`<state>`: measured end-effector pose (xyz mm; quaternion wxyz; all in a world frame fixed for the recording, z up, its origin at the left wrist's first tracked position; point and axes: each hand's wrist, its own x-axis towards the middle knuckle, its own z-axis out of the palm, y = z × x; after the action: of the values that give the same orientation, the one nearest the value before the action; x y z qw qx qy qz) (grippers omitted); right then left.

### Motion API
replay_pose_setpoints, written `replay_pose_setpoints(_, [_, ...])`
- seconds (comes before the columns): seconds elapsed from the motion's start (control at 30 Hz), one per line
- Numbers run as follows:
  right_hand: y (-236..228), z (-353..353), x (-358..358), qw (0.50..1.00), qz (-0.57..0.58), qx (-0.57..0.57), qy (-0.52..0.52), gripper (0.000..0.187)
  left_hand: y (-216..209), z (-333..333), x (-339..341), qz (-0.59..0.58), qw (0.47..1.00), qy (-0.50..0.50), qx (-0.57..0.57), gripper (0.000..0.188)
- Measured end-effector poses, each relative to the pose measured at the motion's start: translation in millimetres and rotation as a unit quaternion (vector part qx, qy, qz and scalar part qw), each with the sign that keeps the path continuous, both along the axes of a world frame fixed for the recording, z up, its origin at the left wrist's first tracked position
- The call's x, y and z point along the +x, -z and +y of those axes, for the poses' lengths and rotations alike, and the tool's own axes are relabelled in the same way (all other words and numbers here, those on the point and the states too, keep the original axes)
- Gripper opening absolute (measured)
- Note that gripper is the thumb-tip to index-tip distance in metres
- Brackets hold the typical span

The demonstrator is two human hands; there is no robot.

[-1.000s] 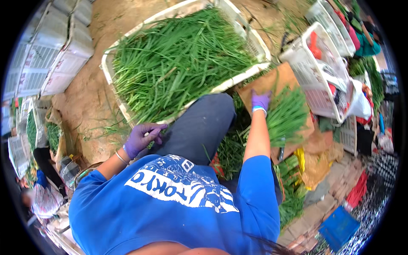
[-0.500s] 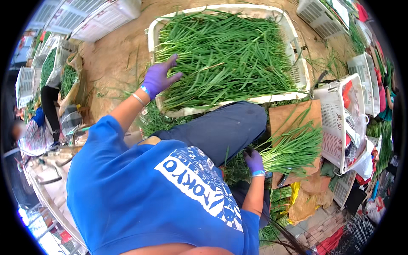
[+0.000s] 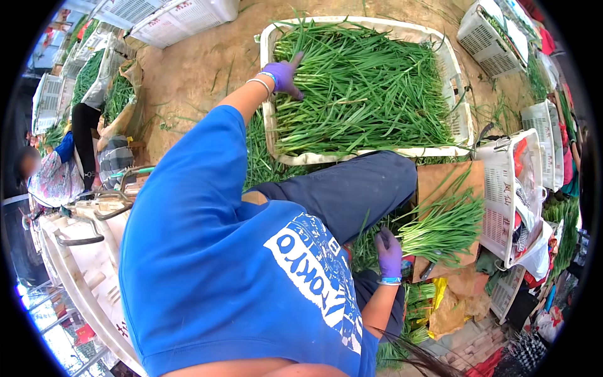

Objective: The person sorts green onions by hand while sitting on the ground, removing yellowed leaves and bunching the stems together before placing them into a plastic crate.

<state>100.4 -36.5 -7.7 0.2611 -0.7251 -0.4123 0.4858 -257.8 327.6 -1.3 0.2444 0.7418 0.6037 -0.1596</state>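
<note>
My left hand (image 3: pixel 286 76), in a purple glove, reaches over the left side of a white plastic crate (image 3: pixel 466 119) heaped with long green chives (image 3: pixel 370 88). Its thumb and forefinger are spread wide at the pale stem ends, holding nothing. My right hand (image 3: pixel 389 254), also gloved in purple, is beside the stem ends of a loose bundle of chives (image 3: pixel 443 231). Its fingers point up, loosely apart, not wrapped round the bundle. That bundle lies fanned out on a brown board (image 3: pixel 468 176). A knife (image 3: pixel 428 271) with a dark handle lies at the board's near edge.
More chives (image 3: pixel 418 301) lie below the board near a yellow and brown wrapper (image 3: pixel 449 308). A white crate with bags and cloths (image 3: pixel 499 195) stands at right. White crates (image 3: pixel 185 22) line the far left. Another person (image 3: pixel 59 176) sits at the left edge.
My left hand has shifted up along the crate's left side. The right hand has turned more upright and sits apart from the bundle's stems. The whole view has swung slightly.
</note>
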Motion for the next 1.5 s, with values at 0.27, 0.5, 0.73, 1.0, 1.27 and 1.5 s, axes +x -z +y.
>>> replay_pose_setpoints(0.27, [-5.0,-10.2,-5.7,0.999,0.028,-0.030,0.002,0.034,45.5,17.4,-10.2,-0.127,0.991,-0.042,-0.012,0.123])
replay_pose_setpoints(0.5, [-11.5,-0.4,-24.3,0.999,-0.009,-0.023,-0.039,0.035,25.1,-14.2,4.6,-0.111,0.992,-0.042,0.045,0.110])
replay_pose_setpoints(0.73, [-2.8,-15.8,-24.8,1.000,-0.009,0.026,-0.008,0.032,-3.3,-75.8,12.6,0.012,0.988,0.018,0.155,0.096])
replay_pose_setpoints(1.0, [18.2,-51.4,-28.4,0.999,-0.001,0.028,0.034,0.031,16.5,-12.4,-21.0,-0.067,0.997,0.028,-0.024,0.114])
replay_pose_setpoints(1.27, [20.0,-63.3,-34.7,0.998,0.029,0.005,0.048,0.038,24.6,-26.7,-18.2,0.089,0.990,0.066,0.085,0.120])
replay_pose_setpoints(1.5, [-1.5,-46.6,-46.5,0.998,-0.005,0.050,0.035,0.034,14.4,-35.4,1.4,0.074,0.997,-0.016,0.021,0.109])
